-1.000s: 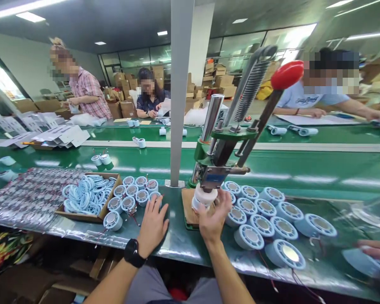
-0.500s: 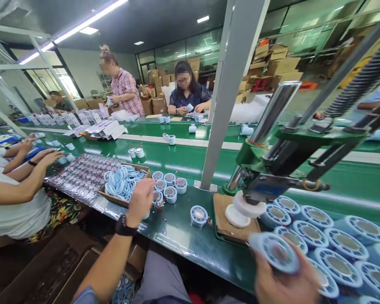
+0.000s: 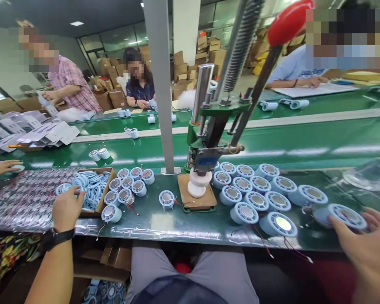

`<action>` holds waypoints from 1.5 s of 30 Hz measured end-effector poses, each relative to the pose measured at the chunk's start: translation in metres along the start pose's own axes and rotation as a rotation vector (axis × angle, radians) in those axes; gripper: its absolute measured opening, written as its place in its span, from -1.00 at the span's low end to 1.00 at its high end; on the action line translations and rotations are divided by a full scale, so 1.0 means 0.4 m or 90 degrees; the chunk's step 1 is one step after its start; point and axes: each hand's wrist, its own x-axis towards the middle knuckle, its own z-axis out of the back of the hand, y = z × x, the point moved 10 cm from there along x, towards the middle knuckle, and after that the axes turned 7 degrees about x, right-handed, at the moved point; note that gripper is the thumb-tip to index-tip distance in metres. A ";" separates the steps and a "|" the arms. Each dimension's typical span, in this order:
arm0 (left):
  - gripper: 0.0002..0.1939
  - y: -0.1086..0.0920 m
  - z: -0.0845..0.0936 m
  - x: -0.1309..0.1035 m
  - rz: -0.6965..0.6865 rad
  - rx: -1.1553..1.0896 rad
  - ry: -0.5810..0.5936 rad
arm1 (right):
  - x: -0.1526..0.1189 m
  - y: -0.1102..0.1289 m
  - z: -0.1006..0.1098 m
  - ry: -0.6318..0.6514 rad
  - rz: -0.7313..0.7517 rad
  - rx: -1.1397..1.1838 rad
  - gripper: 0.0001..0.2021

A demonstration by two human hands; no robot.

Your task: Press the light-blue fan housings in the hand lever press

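My left hand (image 3: 68, 207), wearing a black wristband, is at the left side of a cardboard box (image 3: 110, 185) heaped with light-blue plastic rings (image 3: 95, 185). Its fingers are pinched, and a light-blue ring (image 3: 62, 188) shows beside them, apparently held. At the far right of the bench, my right hand (image 3: 364, 240) grips a round light-blue housing (image 3: 348, 216) with a silver disc in its top, thumb in front and fingers behind. Several similar housings (image 3: 256, 200) stand to its left, some trailing thin wires. Another housing (image 3: 166, 198) stands alone left of the press.
A green hand press (image 3: 209, 152) with a red-knobbed lever (image 3: 288, 25) and white pads stands mid-bench. Grouped housings (image 3: 126, 181) are beside the box. Wired parts (image 3: 28, 196) cover the bench at left. A grey post (image 3: 161, 84) rises behind. Co-workers sit and stand across the green conveyor (image 3: 272, 143).
The view has swung right. My right hand has carried the housing from near the press to the far right of the bench. My left hand has moved from beside the grouped housings to the ring box.
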 end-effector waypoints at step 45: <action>-0.29 -0.665 -0.050 -0.427 -0.334 -0.459 0.197 | -0.629 0.442 -0.615 0.455 0.093 0.204 -0.39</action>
